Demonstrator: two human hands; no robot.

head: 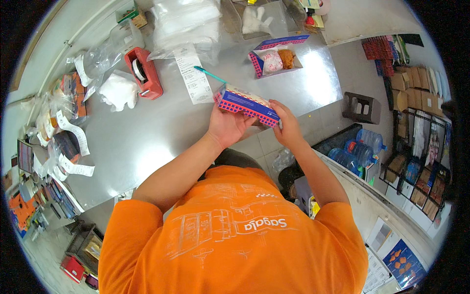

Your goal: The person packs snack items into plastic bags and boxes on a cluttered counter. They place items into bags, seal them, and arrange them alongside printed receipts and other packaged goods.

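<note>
Both hands hold a printed cardboard food box [246, 105], blue with a pink checked edge, just above the steel table's near edge. My left hand [228, 126] supports its underside and left end. At the right end, my right hand [287, 125] grips it with fingers on top. Beyond it stands a similar open box [276, 60] with a paper-wrapped item [272, 61] and a piece of fried chicken [286, 58] inside. A long printed receipt [192, 75] lies left of the held box, with a teal pen [209, 74] across it.
On the steel table [121, 147] are a red tape dispenser [146, 75], white plastic gloves [119, 90] and a stack of clear plastic bags [185, 25]. Bagged goods with receipts [73, 136] line the left side. Water bottles [361, 147] and a stocked shelf rack [415, 154] stand right.
</note>
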